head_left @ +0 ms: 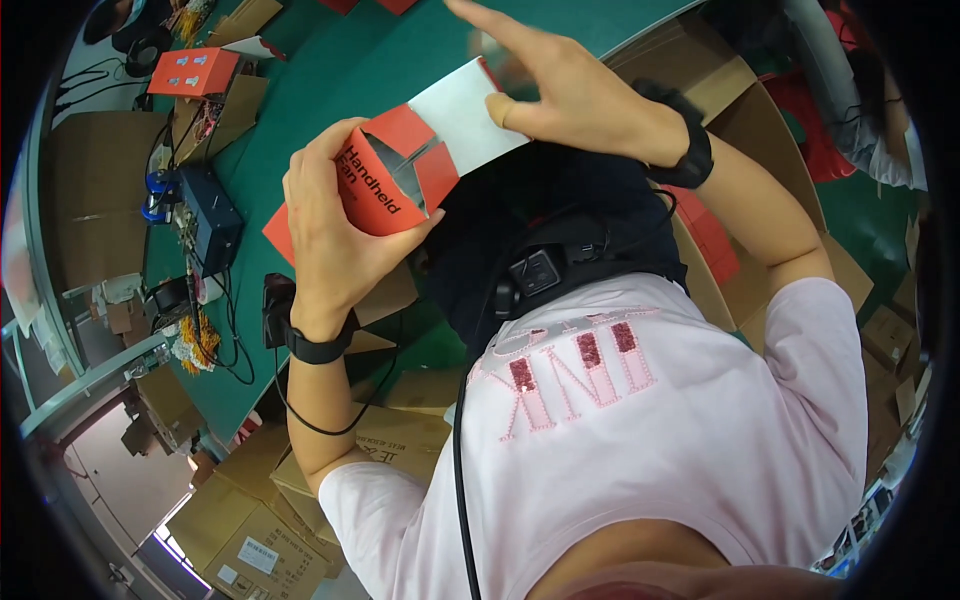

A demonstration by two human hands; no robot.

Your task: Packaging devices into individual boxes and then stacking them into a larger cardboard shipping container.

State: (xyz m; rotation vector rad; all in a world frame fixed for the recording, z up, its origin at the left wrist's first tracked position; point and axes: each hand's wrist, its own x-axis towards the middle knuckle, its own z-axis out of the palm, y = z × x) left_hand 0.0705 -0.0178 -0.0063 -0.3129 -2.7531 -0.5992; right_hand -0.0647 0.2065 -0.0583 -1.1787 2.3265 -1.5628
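A red cardboard fan box [368, 192] is tilted above the green table, its end open toward me. My left hand [328, 235] grips it, with fingers along the far left side and thumb at the lower front edge. One long flap [462, 112], white inside, stands out to the right, and two small red side flaps fold partly inward. Little shows inside the dark opening. My right hand [580, 100] is at the long flap, its thumb, wrapped in a yellowish cover, against the white face. The index finger stretches outward; the other fingers are blurred or hidden.
On the green table [330, 65], a red box [195, 72] sits on an open carton at the far left. Near it stands a blue device [208, 220] with cables. A large open carton [775, 150] holding red boxes is on the right; brown cartons [255, 535] lie lower left.
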